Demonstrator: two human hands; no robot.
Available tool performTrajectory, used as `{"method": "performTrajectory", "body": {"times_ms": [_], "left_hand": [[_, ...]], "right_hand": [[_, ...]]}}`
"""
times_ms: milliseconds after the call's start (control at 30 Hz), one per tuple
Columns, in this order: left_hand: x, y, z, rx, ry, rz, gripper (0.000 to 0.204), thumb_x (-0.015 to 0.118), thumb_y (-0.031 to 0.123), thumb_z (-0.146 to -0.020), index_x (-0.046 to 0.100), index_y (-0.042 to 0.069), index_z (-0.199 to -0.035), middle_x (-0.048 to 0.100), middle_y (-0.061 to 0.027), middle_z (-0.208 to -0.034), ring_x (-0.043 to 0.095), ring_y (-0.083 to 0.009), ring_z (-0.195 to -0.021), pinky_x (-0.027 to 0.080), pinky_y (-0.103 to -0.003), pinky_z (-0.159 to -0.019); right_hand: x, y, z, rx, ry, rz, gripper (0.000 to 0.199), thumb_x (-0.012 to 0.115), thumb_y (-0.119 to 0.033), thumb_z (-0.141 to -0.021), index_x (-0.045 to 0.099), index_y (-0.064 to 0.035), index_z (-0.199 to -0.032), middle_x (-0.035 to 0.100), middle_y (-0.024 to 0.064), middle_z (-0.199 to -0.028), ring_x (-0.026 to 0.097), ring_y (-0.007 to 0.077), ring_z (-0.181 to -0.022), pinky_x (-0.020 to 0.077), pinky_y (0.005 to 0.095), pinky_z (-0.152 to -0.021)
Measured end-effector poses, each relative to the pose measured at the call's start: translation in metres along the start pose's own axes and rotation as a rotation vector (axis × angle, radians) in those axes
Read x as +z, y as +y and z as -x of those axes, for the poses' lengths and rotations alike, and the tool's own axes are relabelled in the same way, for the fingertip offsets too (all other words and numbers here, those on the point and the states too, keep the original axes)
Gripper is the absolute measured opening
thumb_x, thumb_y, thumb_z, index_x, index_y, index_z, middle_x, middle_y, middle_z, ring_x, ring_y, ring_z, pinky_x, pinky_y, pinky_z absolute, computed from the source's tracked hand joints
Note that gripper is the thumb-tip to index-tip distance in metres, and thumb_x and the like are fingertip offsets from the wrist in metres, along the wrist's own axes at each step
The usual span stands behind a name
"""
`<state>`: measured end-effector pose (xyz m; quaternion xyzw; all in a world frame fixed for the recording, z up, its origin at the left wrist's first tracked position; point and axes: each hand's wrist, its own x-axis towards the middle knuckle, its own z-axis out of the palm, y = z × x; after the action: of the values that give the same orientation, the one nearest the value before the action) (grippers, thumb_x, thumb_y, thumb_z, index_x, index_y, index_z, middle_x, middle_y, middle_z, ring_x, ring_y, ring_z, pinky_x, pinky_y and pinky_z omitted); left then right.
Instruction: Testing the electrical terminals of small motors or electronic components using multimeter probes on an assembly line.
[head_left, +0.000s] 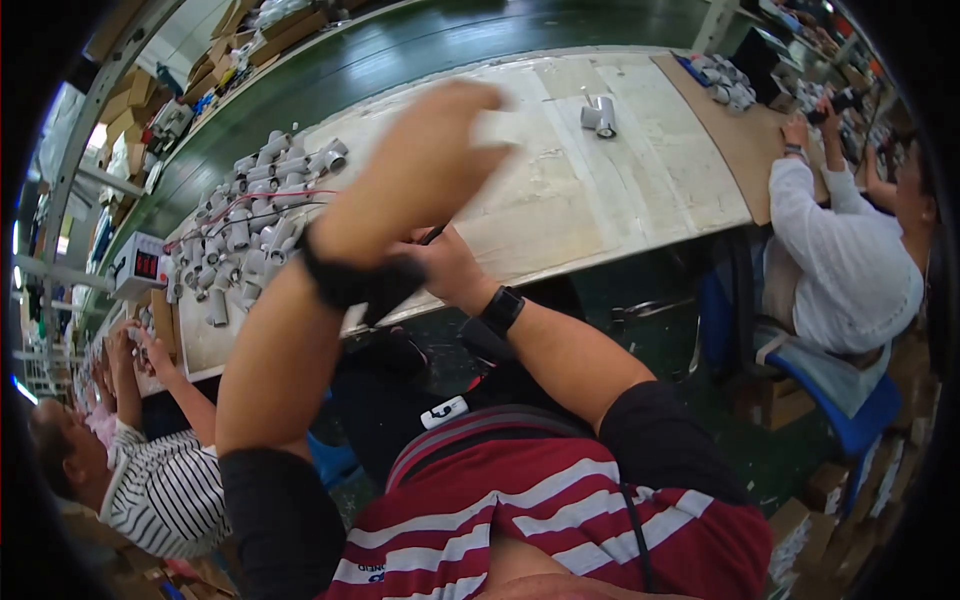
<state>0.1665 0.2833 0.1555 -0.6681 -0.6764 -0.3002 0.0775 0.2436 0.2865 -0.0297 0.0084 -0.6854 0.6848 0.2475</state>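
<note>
My left hand (435,150) is raised above the pale worktable (600,200) and smeared by motion. A whitish blur sits at its fingertips, and I cannot tell whether it holds something. A black band wraps that wrist. My right hand (452,268) rests at the table's near edge, partly hidden behind the left forearm. Its fingers are closed around a thin dark rod (433,235), and a black watch is on the wrist. A heap of white cylindrical parts (250,225) with red wires lies to the left.
Two white parts (600,115) stand further back on the table. A small box with red digits (140,265) sits at the left end. A co-worker in a white top (840,250) sits right on a blue chair, another in stripes (160,485) at left. Brown cardboard sheet (735,135).
</note>
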Motion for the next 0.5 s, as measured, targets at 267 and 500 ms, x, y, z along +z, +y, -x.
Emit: {"method": "performTrajectory", "body": {"times_ms": [267, 500], "left_hand": [[0.187, 0.064, -0.136, -0.590, -0.206, -0.328, 0.056, 0.065, 0.020, -0.085, 0.060, -0.001, -0.137, 0.058, -0.0310, -0.136, 0.054, -0.0459, -0.127, 0.047, -0.053, -0.103], [0.272, 0.002, -0.131, -0.595, -0.165, -0.073, 0.063, 0.064, 0.015, -0.085, 0.052, -0.004, -0.144, 0.057, -0.0286, -0.133, 0.055, -0.0428, -0.122, 0.046, -0.049, -0.103]], "right_hand": [[0.013, -0.013, -0.014, 0.554, -0.027, -0.195, 0.015, 0.071, -0.019, -0.099, 0.073, -0.0057, -0.104, 0.075, 0.0069, -0.096, 0.070, 0.0189, -0.081, 0.0587, 0.0365, -0.076], [0.003, -0.034, -0.018, 0.602, 0.017, -0.400, 0.017, 0.069, -0.015, -0.098, 0.070, 0.0023, -0.098, 0.072, 0.0103, -0.083, 0.067, 0.0157, -0.068, 0.0562, 0.0278, -0.058]]}}
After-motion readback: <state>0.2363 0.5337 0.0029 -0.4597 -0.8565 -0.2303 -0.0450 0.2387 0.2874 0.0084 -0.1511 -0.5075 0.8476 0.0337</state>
